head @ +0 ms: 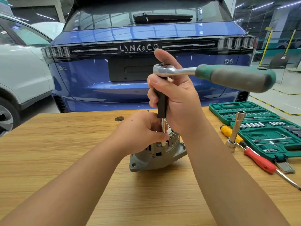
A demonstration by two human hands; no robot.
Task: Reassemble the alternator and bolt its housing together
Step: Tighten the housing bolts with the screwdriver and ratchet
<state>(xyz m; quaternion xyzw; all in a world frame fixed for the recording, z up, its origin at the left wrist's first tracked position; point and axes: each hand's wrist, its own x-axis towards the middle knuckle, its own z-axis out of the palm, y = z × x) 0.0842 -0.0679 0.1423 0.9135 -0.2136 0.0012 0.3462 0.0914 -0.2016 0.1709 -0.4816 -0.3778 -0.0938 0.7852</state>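
A grey alternator (151, 158) stands on the wooden table (65, 144), its finned housing facing up. A ratchet wrench (211, 74) with a green and grey handle sits on top of a black-sleeved extension bar (162, 101) that runs straight down to the housing. My right hand (175, 98) grips the black sleeve just under the ratchet head, with the index finger raised behind the head. My left hand (143, 129) pinches the shiny lower end of the bar where it meets the alternator. The bolt under the bar is hidden.
An open green socket set case (263, 128) lies at the right. Next to it a long socket on an adapter (235, 129) stands upright, and a yellow-handled screwdriver (228, 132) and a red-handled screwdriver (260, 161) lie flat. A blue car's rear (114, 70) stands beyond the table.
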